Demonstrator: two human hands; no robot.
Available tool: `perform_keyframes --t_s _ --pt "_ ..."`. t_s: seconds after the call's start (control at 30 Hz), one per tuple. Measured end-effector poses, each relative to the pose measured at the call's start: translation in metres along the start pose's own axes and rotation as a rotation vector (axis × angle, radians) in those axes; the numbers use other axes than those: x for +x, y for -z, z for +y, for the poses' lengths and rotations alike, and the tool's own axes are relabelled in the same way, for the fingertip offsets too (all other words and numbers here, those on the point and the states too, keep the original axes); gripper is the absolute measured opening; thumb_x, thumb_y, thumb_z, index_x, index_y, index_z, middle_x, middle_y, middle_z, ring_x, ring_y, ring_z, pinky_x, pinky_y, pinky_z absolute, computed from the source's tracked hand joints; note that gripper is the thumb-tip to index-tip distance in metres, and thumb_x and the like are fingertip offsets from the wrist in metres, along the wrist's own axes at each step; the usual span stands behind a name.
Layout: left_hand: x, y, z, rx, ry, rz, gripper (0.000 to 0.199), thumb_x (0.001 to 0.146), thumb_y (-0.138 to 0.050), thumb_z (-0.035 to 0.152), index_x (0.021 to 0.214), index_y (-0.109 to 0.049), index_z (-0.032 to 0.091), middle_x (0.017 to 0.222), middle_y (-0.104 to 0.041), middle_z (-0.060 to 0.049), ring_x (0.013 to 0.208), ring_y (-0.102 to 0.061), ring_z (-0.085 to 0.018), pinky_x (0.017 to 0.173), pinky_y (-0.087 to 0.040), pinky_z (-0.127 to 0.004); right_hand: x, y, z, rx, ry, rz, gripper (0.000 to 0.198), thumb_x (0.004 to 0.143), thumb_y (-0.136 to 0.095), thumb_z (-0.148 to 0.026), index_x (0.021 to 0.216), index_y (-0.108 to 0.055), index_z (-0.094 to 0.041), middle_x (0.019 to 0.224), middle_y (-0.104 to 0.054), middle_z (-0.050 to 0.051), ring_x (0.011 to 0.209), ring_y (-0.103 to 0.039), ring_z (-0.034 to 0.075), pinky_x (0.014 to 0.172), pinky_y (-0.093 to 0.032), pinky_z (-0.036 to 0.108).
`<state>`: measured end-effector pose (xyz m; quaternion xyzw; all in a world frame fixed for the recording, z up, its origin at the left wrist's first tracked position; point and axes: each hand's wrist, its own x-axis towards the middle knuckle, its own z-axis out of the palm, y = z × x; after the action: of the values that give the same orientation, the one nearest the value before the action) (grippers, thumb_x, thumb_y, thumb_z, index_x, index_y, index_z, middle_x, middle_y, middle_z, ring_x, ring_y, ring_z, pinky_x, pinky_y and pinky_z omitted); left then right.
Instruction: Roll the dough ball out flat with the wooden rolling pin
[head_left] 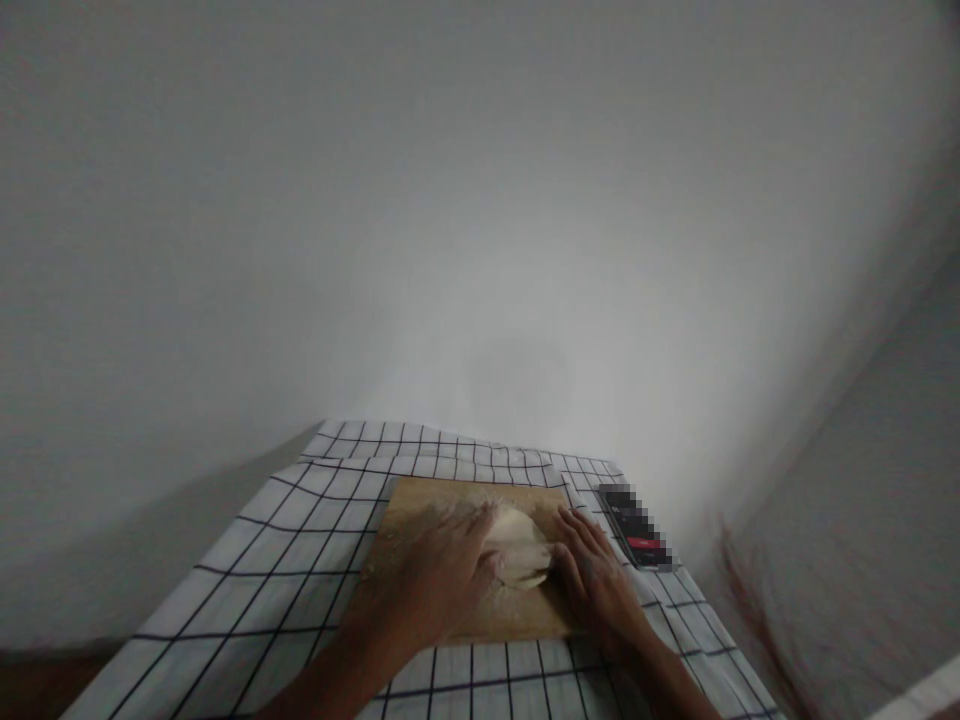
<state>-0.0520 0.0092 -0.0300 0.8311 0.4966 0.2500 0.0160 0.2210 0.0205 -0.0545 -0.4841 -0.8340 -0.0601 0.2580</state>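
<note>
A flattened, pale round of dough lies on a floured wooden board. A lighter band runs across its middle between my hands; whether it is a fold or a thin rod I cannot make out. My left hand is on the dough's left side, fingers over the far part and thumb near the front, closed on its edge. On the opposite side, my right hand has its thumb against the dough's right edge, with the fingers curved down beside it onto the board. The fingertips are partly blurred.
A white cloth with dark grid lines covers the table under the board. To the right lies a phone with a partly pixelated dark screen. A pale wall rises behind the table, and reddish dry stalks stand beyond its right edge.
</note>
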Motion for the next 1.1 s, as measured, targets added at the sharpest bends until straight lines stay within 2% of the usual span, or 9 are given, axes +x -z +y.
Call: perform_keyframes --t_s 0.1,0.2,0.33,0.47,0.67,0.77,0.87,0.97,1.1 --pt "0.002 0.000 -0.001 0.028 0.048 0.051 0.047 0.101 -0.048 0.037 0.143 -0.054 0.017 0.144 -0.062 -0.016 0.133 -0.058 -0.034 0.114 -0.044 -0.056 0.061 -0.008 0.014 -0.017 0.000 -0.089 0.049 0.110 -0.027 -0.034 0.136 -0.065 -0.018 0.151 -0.056 0.011 0.149 -0.040 0.028 0.123 -0.035 0.054" --pt "0.004 -0.002 -0.007 0.082 0.024 0.111 0.039 0.103 -0.041 0.032 0.134 -0.061 0.020 0.141 -0.064 -0.016 0.133 -0.058 -0.033 0.115 -0.043 -0.057 0.112 -0.023 0.017 -0.043 0.017 -0.188 0.049 0.110 -0.026 -0.031 0.133 -0.067 -0.017 0.143 -0.063 0.013 0.143 -0.050 0.027 0.120 -0.039 0.050" --pt "0.004 -0.003 -0.012 0.135 0.007 0.114 0.037 0.104 -0.040 0.030 0.133 -0.061 0.021 0.142 -0.064 -0.015 0.133 -0.059 -0.034 0.115 -0.042 -0.060 0.140 -0.035 0.015 -0.025 0.075 -0.200 0.034 0.106 -0.043 -0.029 0.125 -0.070 -0.022 0.137 -0.068 0.009 0.135 -0.058 0.024 0.116 -0.043 0.041" --pt "0.006 -0.003 -0.014 0.111 0.044 0.144 0.039 0.104 -0.040 0.034 0.131 -0.063 0.018 0.137 -0.066 -0.017 0.130 -0.060 -0.035 0.113 -0.045 -0.060 0.115 -0.027 0.014 -0.023 0.042 -0.181 0.038 0.105 -0.039 -0.024 0.125 -0.070 -0.018 0.133 -0.070 0.012 0.133 -0.059 0.025 0.113 -0.047 0.043" --pt "0.006 -0.019 -0.025 0.118 0.002 0.159 0.047 0.103 -0.044 0.036 0.141 -0.058 0.012 0.143 -0.062 -0.019 0.135 -0.057 -0.035 0.115 -0.045 -0.054 0.023 0.000 -0.003 0.019 0.014 -0.013 0.044 0.107 -0.032 -0.028 0.133 -0.066 -0.018 0.144 -0.063 0.010 0.144 -0.048 0.026 0.119 -0.044 0.048" --pt "0.002 -0.022 -0.025 0.085 -0.045 0.115 0.053 0.103 -0.044 0.042 0.145 -0.055 0.011 0.149 -0.057 -0.019 0.140 -0.053 -0.034 0.117 -0.043 -0.053 -0.027 0.004 -0.017 0.000 -0.020 0.065 0.046 0.106 -0.037 -0.027 0.149 -0.053 -0.027 0.150 -0.057 0.006 0.142 -0.051 0.026 0.114 -0.051 0.049" --pt "0.000 -0.017 -0.020 0.030 -0.048 0.062 0.053 0.103 -0.046 0.045 0.144 -0.056 0.013 0.149 -0.057 -0.016 0.141 -0.052 -0.032 0.118 -0.043 -0.052 -0.064 0.003 -0.030 -0.032 0.067 0.096 0.062 0.104 -0.040 -0.027 0.163 -0.026 -0.037 0.155 -0.051 0.004 0.139 -0.054 0.030 0.110 -0.053 0.057" --pt "0.000 -0.010 -0.014 0.013 -0.053 0.022 0.053 0.103 -0.047 0.042 0.148 -0.052 0.014 0.154 -0.052 -0.015 0.144 -0.048 -0.031 0.120 -0.040 -0.051 -0.073 0.005 -0.036 -0.042 0.073 0.062 0.071 0.104 -0.043 -0.033 0.165 -0.008 -0.038 0.160 -0.043 0.004 0.142 -0.049 0.033 0.109 -0.052 0.060" --pt "0.001 -0.002 -0.006 0.032 -0.040 0.024 0.056 0.102 -0.050 0.039 0.151 -0.048 0.012 0.154 -0.051 -0.017 0.143 -0.049 -0.033 0.121 -0.038 -0.055 -0.035 0.008 -0.023 -0.014 -0.044 -0.027 0.057 0.107 -0.036 -0.037 0.163 -0.025 -0.033 0.164 -0.038 0.003 0.152 -0.033 0.031 0.120 -0.036 0.063"
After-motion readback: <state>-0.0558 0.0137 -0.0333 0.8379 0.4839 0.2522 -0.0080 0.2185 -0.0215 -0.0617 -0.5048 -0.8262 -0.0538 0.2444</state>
